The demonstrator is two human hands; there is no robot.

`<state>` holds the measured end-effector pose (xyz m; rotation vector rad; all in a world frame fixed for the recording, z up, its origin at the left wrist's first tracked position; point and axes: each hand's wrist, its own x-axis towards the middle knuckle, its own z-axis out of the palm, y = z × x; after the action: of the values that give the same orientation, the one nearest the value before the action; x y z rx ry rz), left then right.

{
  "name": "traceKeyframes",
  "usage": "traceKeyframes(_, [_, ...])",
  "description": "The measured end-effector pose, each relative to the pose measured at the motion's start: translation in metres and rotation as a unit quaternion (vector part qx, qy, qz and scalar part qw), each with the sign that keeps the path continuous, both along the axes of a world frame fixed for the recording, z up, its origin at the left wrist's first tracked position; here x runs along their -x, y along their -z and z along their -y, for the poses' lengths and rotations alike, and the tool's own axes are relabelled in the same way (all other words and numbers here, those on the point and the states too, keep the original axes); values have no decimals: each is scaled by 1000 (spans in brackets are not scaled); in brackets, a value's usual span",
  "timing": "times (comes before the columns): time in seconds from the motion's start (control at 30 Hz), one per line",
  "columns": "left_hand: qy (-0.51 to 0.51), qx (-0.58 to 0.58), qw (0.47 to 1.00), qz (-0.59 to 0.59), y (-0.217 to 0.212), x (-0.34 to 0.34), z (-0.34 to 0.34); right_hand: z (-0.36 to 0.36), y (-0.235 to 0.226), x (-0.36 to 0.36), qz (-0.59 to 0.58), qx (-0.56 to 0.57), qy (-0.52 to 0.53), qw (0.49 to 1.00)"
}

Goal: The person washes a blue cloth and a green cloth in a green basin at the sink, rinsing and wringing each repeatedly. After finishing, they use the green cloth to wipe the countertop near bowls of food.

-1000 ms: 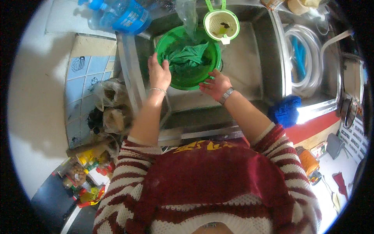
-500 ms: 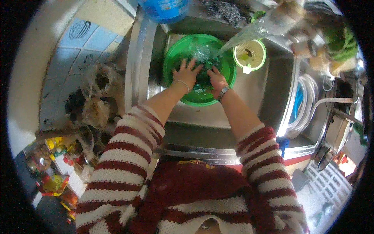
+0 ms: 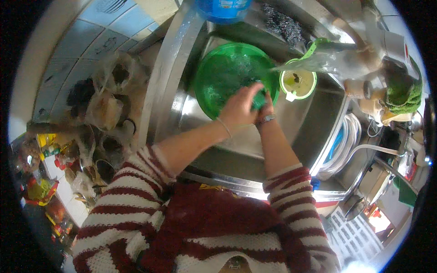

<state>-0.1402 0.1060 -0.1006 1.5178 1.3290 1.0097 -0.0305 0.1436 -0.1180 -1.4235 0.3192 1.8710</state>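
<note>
A round green basin [image 3: 207,98] holding water stands in the metal sink. Above its near right part my two hands are pressed together around a dark green clump [image 3: 258,100], too blurred to name. My left hand [image 3: 240,107] lies over it from the left, fingers curled against it. From the right, my right hand [image 3: 266,110] closes on the same clump, its fingers partly hidden behind the left. A stream of water [image 3: 314,61] slants in from the right toward the basin.
A pale strainer basket [image 3: 298,84] with a green rim sits right of the basin in the sink [image 3: 296,123]. Beyond stand a blue tub [image 3: 223,10] and a steel-wool-like tangle [image 3: 283,25]. A coiled clear hose [image 3: 346,145] lies right; plastic bags [image 3: 105,109] are at left.
Both hands have come up from the water and together at the basin's near right, now around the dark green clump. The left moved right. The whole view has turned somewhat.
</note>
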Motion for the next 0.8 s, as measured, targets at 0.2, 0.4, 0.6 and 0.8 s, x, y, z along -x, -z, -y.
traceKeyframes(0.2, [78,-113,991,-9,-54,-16,13,6,-36,5,-103,-117,-10,988])
traceKeyframes(0.4, [-28,-117,983,-137,-3,5,-30,11,-14,-1,-96,-155,-61,981])
traceKeyframes(0.6, [-3,113,931,-347,69,50,-48,3,5,-21,83,-112,30,990])
traceKeyframes(0.8, [31,209,885,-415,91,21,-34,2,0,-6,96,-64,-100,988])
